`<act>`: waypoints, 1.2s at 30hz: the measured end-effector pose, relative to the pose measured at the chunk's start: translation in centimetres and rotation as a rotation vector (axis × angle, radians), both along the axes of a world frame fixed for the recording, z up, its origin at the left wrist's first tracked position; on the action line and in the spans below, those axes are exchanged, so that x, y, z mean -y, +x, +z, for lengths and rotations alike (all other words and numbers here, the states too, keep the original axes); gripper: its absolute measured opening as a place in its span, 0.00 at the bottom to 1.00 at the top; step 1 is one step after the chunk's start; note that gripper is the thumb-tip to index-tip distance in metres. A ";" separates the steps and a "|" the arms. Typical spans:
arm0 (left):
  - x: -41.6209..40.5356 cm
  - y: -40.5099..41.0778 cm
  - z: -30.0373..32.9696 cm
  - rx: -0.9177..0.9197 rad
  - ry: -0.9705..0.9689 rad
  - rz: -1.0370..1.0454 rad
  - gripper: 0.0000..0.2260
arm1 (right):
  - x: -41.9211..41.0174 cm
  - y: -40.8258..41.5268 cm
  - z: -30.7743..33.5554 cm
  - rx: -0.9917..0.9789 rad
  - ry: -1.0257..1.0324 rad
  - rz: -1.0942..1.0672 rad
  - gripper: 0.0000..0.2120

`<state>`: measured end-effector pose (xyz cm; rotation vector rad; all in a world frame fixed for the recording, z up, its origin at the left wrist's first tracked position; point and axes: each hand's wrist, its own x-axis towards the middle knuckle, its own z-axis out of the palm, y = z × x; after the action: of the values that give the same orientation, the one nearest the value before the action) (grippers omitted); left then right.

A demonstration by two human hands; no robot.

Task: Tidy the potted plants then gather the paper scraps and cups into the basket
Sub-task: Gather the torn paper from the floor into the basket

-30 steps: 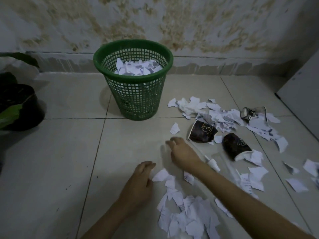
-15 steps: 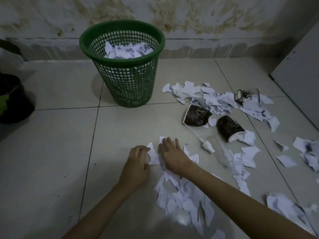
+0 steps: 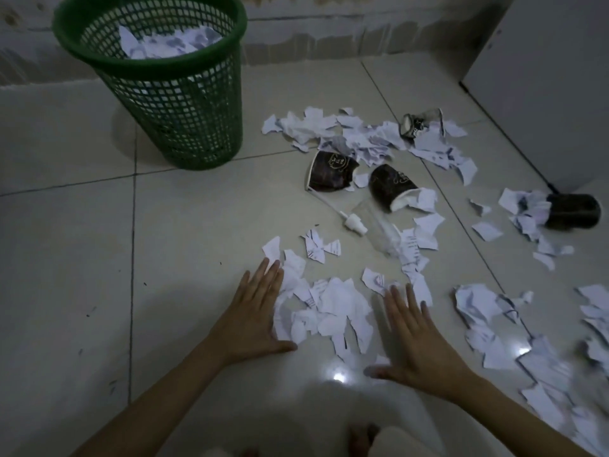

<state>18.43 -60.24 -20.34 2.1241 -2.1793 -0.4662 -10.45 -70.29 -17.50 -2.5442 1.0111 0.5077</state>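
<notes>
A small heap of white paper scraps (image 3: 333, 308) lies on the tiled floor between my hands. My left hand (image 3: 253, 311) lies flat with straight fingers at the heap's left edge. My right hand (image 3: 415, 338) lies flat at its right edge. Neither holds anything. The green mesh basket (image 3: 178, 94) stands at the upper left with scraps inside. Two dark crushed paper cups (image 3: 331, 171) (image 3: 390, 186) lie beyond the heap, a third dark cup (image 3: 573, 211) lies at the right, and a clear cup (image 3: 420, 122) sits further back.
More torn paper (image 3: 362, 136) spreads behind the cups and along the right side (image 3: 527, 341). A clear plastic bottle (image 3: 379, 225) with a white spray top (image 3: 354, 222) lies near the heap. A white cabinet (image 3: 543, 77) stands at the upper right. The wall runs behind the basket.
My hands have moved apart and toward me, from touching each other above the scraps to flanking the heap. The view has tilted down and nearer; the potted plant has left the frame.
</notes>
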 end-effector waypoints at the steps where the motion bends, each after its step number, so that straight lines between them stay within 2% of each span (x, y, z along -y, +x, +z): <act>1: 0.1 -0.3 0.0 0.007 0.005 -0.008 0.52 | -0.3 -0.3 -0.5 -0.031 -0.016 -0.002 0.55; 5: 1.6 -1.3 -0.6 0.000 -0.016 0.006 0.48 | -1.3 2.3 -1.6 -0.023 -0.018 -0.030 0.47; 10: 3.4 -2.0 -0.3 -0.086 -0.049 -0.001 0.45 | -1.1 7.5 -1.6 0.137 -0.053 -0.119 0.41; 14: 3.4 -1.1 0.0 -0.118 -0.079 0.298 0.51 | -0.4 6.3 -1.4 0.132 -0.068 -0.184 0.46; 16: 3.1 -0.9 -0.2 -0.078 -0.021 0.338 0.55 | -0.3 5.6 -1.9 0.065 -0.051 -0.140 0.49; 18: 3.4 -1.3 -0.3 -0.100 0.023 0.261 0.53 | -0.3 6.0 -2.3 0.044 -0.016 -0.085 0.50; 22: 3.8 -2.6 0.0 -0.146 0.011 0.097 0.44 | -0.1 7.8 -2.4 0.137 -0.008 -0.053 0.49; 25: 3.2 -1.2 0.7 -0.139 -0.057 0.098 0.46 | -0.2 6.9 -2.3 0.135 -0.080 -0.114 0.52; 28: 2.3 1.1 1.3 -0.033 -0.015 0.012 0.46 | -0.4 5.3 -2.3 0.107 -0.090 -0.138 0.57; 31: 1.8 2.5 1.3 -0.004 0.055 -0.006 0.45 | 0.6 5.5 -2.6 0.120 -0.047 -0.068 0.59; 36: 3.7 1.6 1.3 0.023 -0.072 -0.119 0.36 | 3.8 9.4 -2.9 0.162 -0.090 0.096 0.64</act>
<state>20.01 -63.99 -19.05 1.9820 -2.3071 -0.3669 -1.03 -74.05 -20.42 -2.6735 0.8763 0.2816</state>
